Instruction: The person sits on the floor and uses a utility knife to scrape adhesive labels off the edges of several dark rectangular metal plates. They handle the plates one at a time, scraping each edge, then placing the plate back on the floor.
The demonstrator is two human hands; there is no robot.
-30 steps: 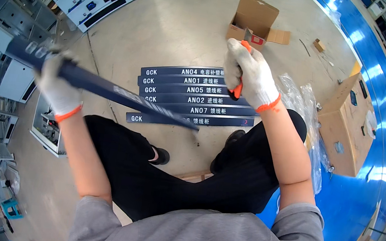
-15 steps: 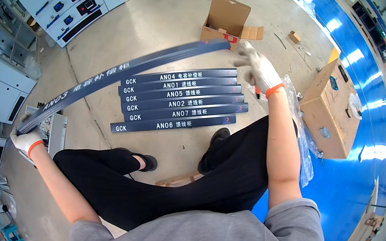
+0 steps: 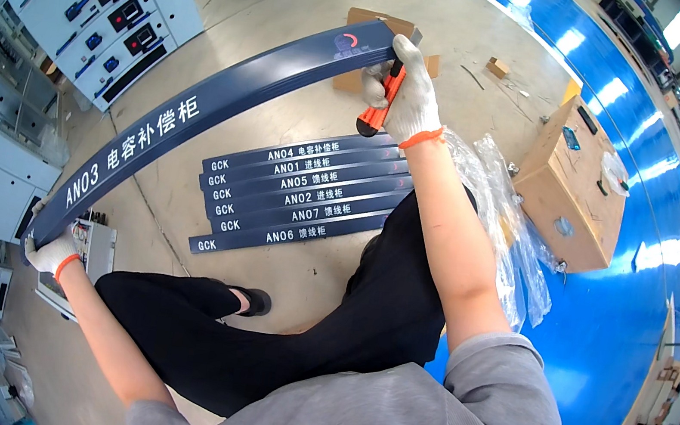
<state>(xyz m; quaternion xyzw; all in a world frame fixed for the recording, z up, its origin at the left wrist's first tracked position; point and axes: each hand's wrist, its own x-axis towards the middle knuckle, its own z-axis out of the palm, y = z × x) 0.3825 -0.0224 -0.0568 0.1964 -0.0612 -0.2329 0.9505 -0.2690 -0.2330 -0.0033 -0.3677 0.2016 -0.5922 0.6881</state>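
Observation:
A long dark-blue panel strip (image 3: 240, 87) with white lettering is held up in front of me, curving in the view. Around its left end, low at the left, closes my gloved left hand (image 3: 55, 251). My gloved right hand (image 3: 413, 97) grips the far right end, thumb on the top face. Tucked in that same hand is an orange-and-black tool (image 3: 383, 101) that looks like a utility knife; its blade does not show. Below the raised strip, several matching strips (image 3: 261, 185) lie side by side on the concrete floor, their right ends partly behind my leg.
Behind the raised strip stands an open cardboard box (image 3: 426, 64). Clear plastic wrap (image 3: 515, 263) lies beside a wooden box (image 3: 574, 189) at the right. Grey switchgear cabinets (image 3: 98, 13) stand at the left. A blue floor area (image 3: 604, 311) borders the concrete.
My right hand has come from open beside the strip's end to gripping it, with the orange tool now plainly visible. The strip has risen and turned its lettered face toward me.

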